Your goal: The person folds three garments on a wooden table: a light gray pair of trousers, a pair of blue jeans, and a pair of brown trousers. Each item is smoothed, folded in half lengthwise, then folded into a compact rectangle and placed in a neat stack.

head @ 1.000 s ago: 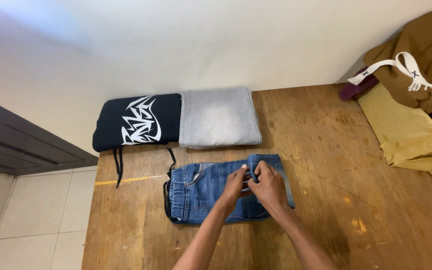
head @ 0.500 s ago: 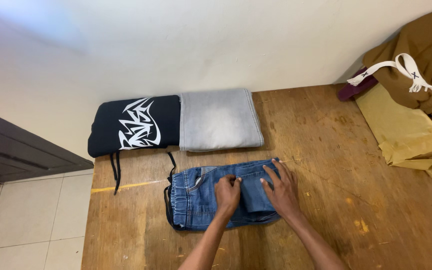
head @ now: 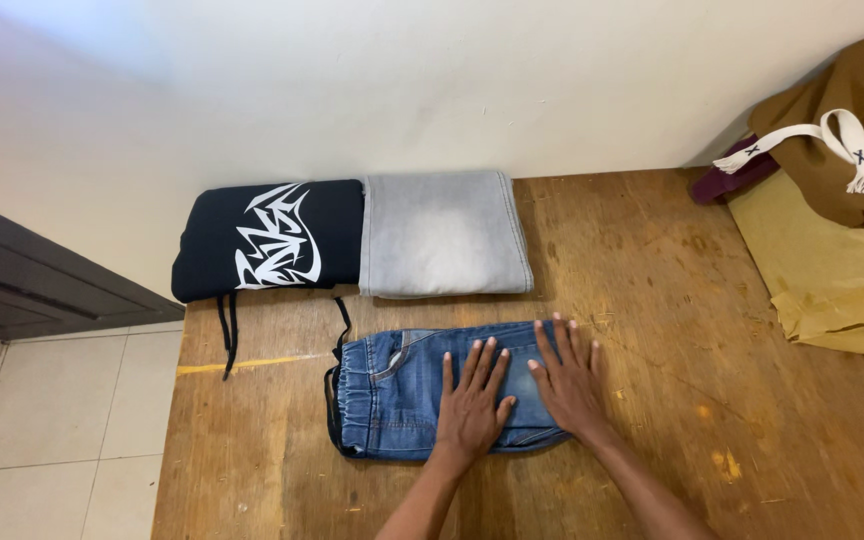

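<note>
Denim, folded into a thick blue packet, lies near the front edge of the wooden table (head: 652,300): these are blue jeans (head: 402,385) with a gathered elastic waistband at the left end and a dark drawstring trailing off it. Both hands are flat on top, grasping nothing; the left hand (head: 474,405) has its fingers spread over the middle and the right hand (head: 568,380) sits just beside it over the right end. I'd judge the cloth soft but dense, fairly heavy for its bulk, not slippery, and likely to spring open unless lifted from beneath by both short ends.

Behind it, touching each other against the wall, sit a folded black garment with a white jagged print (head: 267,240) and a folded pale grey denim piece (head: 442,235), coarse and faded at the centre. At the far right is a loose heap: mustard-yellow cloth (head: 832,270), brown fabric (head: 852,120) and a white fringed strap (head: 832,135).
</note>
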